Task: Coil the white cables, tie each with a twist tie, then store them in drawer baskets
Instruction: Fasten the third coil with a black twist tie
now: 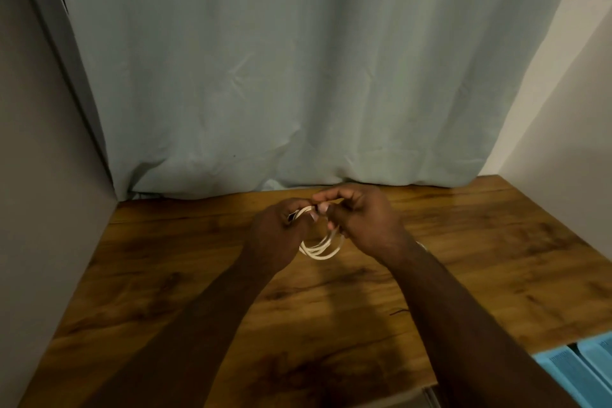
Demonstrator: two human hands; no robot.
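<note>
One cable (pixel 320 248) coiled, gripped by left hand (pixel 276 235) and right hand (pixel 362 220) above bench (pixel 463 258). Fingers (pixel 326 197) clamped on loops. Tying step, likely; tie not visible, baskets (pixel 576 371) next.

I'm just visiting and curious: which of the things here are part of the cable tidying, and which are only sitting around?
Part of the job:
- white cable, coiled in loops, held above the table
- left hand and right hand, both gripping the coil
- blue baskets, at the lower right edge

Just there:
- wooden table
- pale curtain behind it
</note>
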